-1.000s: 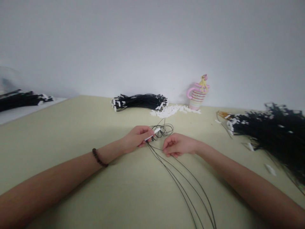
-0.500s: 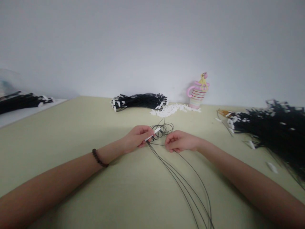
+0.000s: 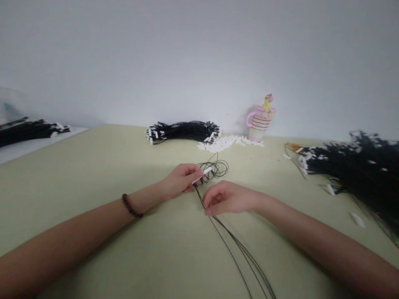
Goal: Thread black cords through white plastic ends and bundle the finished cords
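Note:
My left hand pinches a narrow white strip between thumb and fingers. Thin black wires come out of the strip's near end and run down toward the bottom edge. Beyond the strip, loose black loops of wire lie on the table. My right hand is closed around several of the black wires, a short way below the strip; thumb and forefinger press together on them. One wire hangs slightly apart to the left of the others.
A bundle of black wires with white ends lies by the wall. Beside it are scattered small white pieces and a pink striped mug. A large heap of black wires covers the right side; another bundle lies far left.
My right hand has moved down and left, from a single wire onto the group of wires, which now run closer together. My left hand still holds the white strip.

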Available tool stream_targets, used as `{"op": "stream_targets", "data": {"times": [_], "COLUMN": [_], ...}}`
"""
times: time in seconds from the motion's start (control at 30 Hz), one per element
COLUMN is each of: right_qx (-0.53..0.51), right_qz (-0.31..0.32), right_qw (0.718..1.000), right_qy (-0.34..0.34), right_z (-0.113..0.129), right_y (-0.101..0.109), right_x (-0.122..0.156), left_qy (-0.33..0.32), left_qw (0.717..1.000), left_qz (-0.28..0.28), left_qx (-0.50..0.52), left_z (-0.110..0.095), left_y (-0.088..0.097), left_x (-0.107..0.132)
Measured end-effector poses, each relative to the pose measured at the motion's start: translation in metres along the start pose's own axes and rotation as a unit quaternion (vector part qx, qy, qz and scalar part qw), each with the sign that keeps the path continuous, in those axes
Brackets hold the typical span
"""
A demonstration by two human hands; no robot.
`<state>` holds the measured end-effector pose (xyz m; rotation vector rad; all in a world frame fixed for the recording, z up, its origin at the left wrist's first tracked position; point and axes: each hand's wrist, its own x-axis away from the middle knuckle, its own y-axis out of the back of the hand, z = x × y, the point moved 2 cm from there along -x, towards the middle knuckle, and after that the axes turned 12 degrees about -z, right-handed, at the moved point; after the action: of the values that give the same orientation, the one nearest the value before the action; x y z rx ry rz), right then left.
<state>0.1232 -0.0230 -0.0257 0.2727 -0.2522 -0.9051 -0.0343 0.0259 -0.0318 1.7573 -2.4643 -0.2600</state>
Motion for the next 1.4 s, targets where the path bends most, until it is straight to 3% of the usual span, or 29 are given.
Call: {"op": "stream_targets", "data": {"times": [0.17,0.47,0.6,0.7,0.93,1.23,1.4], "right_qx": [0.01,-0.1,-0.044,0.016,0.161,0.118,0.125], "right_qz": [-0.052,-0.133,-0.233,-0.274,-0.297,-0.243,-0.206], "right_qw": [0.999,0.986,0.971,0.959,0.928,0.959,0.966], "right_qy": [0.0,0.011,0.028,0.067,0.159,0.086,0.09], "right_z": [-0.003,-0.007,-0.007,-0.007,-0.006,-0.013,-0.012], "right_y": [-0.001,-0.012,-0.009,-0.009,-0.018,-0.011,-0.007], "right_x": [-0.002,-0.008,-0.011,-0.014,-0.017,-0.022,-0.023], "left_qy": [0.003,0.004,-0.007,-0.01,-0.008,-0.02,-0.021], "left_qw": [1.0,1.0,1.0,1.0,0.999,0.999,0.999], "left_qz": [0.006,0.015,0.016,0.022,0.029,0.028,0.027], "left_qx": [0.0,0.009,0.003,0.008,-0.013,-0.023,-0.022], "left_z": [0.0,0.0,0.0,0.0,-0.002,0.0,-0.001], "left_y": [0.0,0.0,-0.001,-0.001,-0.002,-0.001,-0.001], "left_x": [0.0,-0.001,-0.001,-0.001,0.0,-0.001,-0.001]}}
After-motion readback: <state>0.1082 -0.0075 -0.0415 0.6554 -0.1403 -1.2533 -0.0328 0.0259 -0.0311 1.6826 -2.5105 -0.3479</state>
